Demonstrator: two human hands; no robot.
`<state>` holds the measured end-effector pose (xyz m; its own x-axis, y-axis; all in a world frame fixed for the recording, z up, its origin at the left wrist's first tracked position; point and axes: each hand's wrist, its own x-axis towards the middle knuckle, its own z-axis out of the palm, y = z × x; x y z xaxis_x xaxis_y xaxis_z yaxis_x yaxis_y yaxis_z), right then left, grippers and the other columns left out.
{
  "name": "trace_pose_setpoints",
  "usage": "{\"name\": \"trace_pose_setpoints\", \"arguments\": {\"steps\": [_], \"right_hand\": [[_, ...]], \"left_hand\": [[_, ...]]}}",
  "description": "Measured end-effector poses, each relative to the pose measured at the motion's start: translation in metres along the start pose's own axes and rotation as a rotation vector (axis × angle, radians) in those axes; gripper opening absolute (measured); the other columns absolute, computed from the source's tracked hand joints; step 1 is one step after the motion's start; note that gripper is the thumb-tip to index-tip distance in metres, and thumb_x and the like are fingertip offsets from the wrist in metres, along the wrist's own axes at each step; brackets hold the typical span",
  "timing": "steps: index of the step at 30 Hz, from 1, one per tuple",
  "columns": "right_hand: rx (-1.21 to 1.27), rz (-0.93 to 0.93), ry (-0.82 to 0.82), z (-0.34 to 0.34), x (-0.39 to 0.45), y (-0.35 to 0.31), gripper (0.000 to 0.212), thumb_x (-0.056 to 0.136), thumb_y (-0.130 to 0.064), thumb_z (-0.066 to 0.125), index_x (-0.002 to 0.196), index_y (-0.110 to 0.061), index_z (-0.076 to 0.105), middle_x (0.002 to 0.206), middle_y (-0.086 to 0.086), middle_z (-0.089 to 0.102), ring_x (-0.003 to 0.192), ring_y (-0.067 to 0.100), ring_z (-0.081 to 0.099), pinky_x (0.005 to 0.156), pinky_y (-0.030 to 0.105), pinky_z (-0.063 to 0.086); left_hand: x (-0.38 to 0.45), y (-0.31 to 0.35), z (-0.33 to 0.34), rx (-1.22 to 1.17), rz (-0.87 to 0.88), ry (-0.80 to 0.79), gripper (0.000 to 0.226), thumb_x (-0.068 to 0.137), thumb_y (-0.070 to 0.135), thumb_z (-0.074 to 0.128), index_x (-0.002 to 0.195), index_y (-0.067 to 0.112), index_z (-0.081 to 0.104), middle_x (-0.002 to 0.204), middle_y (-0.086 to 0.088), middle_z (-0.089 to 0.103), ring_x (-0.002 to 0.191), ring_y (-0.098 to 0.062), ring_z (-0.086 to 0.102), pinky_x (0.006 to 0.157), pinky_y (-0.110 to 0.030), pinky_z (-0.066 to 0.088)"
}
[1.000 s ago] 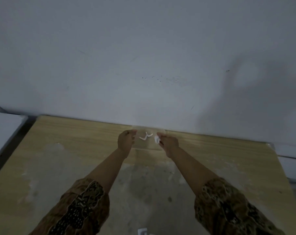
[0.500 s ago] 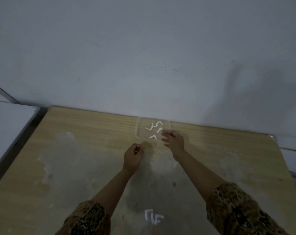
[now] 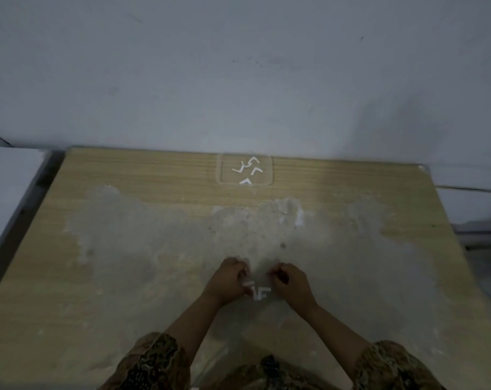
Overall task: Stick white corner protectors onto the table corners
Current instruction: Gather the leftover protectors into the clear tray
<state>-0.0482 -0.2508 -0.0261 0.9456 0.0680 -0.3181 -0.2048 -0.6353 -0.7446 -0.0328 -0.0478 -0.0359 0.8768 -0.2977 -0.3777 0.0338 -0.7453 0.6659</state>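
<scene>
Behind the table [image 3: 126,277] stood a plain grey wall [image 3: 238,80] with a few small dark spots on it. The table top was light wood, with a big pale, dusty patch over its middle. At the far edge, close to the wall, lay a clear tray [image 3: 268,168], and some small white corner protectors [image 3: 251,171] lay inside it, bent like little hooks. Those were well apart from both hands. The left hand [image 3: 229,282] and the right hand [image 3: 290,284] sat close together near the front of the table, knuckles up, with a small gap between them. The fingers of both hands were curled in. A white piece [image 3: 248,283] stuck out from the left hand's fingertips, so that hand seemed to be pinching it, but the picture was too blurry to be sure. The right hand's fingertips were pressed together as if they pinched something tiny, and I could not tell what it was. More white corner protectors [image 3: 261,293] lay flat on the table just under the gap between the two hands, a bit nearer the person than the fingertips. Both arms wore sleeves [image 3: 154,364] with a brown and black pattern. A white surface [image 3: 8,192] stood beside the table on the left.
</scene>
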Motion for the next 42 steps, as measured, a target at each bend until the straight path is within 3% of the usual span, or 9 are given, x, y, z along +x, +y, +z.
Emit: {"name": "trace_pose_setpoints", "arguments": {"steps": [3,7,10,13,20,26,31,35,42], "right_hand": [[-0.091,-0.023,-0.049,-0.001,-0.004,0.002,0.008,0.084,-0.013,0.07,0.092,-0.013,0.072,0.088,0.004,0.063,0.08,0.008,0.054,0.074,0.006,0.039],[-0.205,-0.042,-0.076,0.002,-0.003,-0.005,0.013,0.083,-0.017,0.07,0.09,-0.006,0.069,0.082,0.001,0.049,0.083,0.019,0.055,0.071,0.016,0.032],[-0.287,-0.038,-0.089,0.006,-0.003,-0.005,0.011,0.083,-0.013,0.067,0.088,-0.004,0.067,0.09,0.011,0.054,0.093,0.029,0.055,0.073,0.023,0.032],[-0.377,-0.04,-0.108,0.007,-0.005,-0.006,0.01,0.087,-0.017,0.06,0.092,-0.009,0.064,0.101,0.011,0.055,0.098,0.027,0.053,0.08,0.029,0.04],[-0.405,-0.012,-0.016,-0.007,-0.015,0.002,0.01,0.088,-0.024,0.058,0.092,-0.015,0.059,0.093,0.006,0.062,0.089,0.025,0.059,0.072,0.033,0.044],[-0.376,0.019,-0.01,-0.018,-0.019,0.013,0.012,0.087,-0.025,0.063,0.094,-0.015,0.065,0.096,0.006,0.063,0.092,0.022,0.059,0.077,0.028,0.043],[-0.392,0.061,-0.03,-0.019,-0.022,0.018,0.014,0.09,-0.028,0.06,0.096,-0.015,0.063,0.098,0.006,0.057,0.093,0.022,0.056,0.079,0.03,0.045],[-0.418,0.07,-0.081,-0.021,-0.023,0.014,0.012,0.087,-0.026,0.06,0.081,-0.022,0.051,0.088,0.0,0.046,0.08,0.017,0.044,0.069,0.028,0.038],[-0.266,0.103,-0.067,-0.023,-0.024,0.016,0.022,0.086,-0.025,0.062,0.073,-0.024,0.044,0.078,-0.001,0.045,0.071,0.017,0.045,0.061,0.026,0.034]], "left_hand": [[-0.003,0.0,0.001,0.017,-0.008,0.021,0.029,0.069,0.029,0.077,0.088,0.011,0.065,0.093,-0.009,0.052,0.097,-0.027,0.048,0.078,-0.028,0.035],[-0.011,0.005,-0.001,0.002,-0.023,0.063,0.005,0.074,0.01,0.063,0.076,0.009,0.068,0.087,-0.014,0.061,0.093,-0.029,0.053,0.082,-0.03,0.042],[-0.02,0.006,-0.004,-0.147,-0.034,0.103,0.013,0.07,0.007,0.052,0.07,0.01,0.065,0.076,-0.014,0.068,0.077,-0.026,0.063,0.07,-0.02,0.044],[-0.024,0.006,-0.007,-0.153,0.032,0.072,0.013,0.074,-0.004,0.059,0.071,0.006,0.065,0.076,-0.013,0.07,0.072,-0.016,0.062,0.068,-0.014,0.045],[-0.021,0.024,0.0,0.154,0.255,-0.065,0.013,0.078,0.008,0.064,0.069,0.007,0.074,0.085,-0.013,0.065,0.086,-0.021,0.055,0.081,-0.028,0.04],[-0.019,0.027,0.009,0.337,0.315,-0.222,0.006,0.069,0.005,0.066,0.072,0.003,0.063,0.089,-0.02,0.061,0.088,-0.035,0.057,0.074,-0.039,0.048],[-0.023,0.037,0.009,0.283,0.234,-0.182,0.009,0.094,0.013,0.045,0.091,0.016,0.053,0.098,-0.014,0.054,0.092,-0.031,0.059,0.081,-0.037,0.047],[-0.019,0.033,0.014,0.338,0.25,-0.213,0.024,0.093,0.014,0.048,0.116,0.009,0.054,0.115,-0.014,0.052,0.089,-0.028,0.062,0.073,-0.025,0.044],[-0.014,0.03,0.018,0.25,0.172,-0.207,0.017,0.092,0.012,0.05,0.099,0.003,0.062,0.106,-0.017,0.053,0.088,-0.03,0.064,0.074,-0.032,0.052]]}}
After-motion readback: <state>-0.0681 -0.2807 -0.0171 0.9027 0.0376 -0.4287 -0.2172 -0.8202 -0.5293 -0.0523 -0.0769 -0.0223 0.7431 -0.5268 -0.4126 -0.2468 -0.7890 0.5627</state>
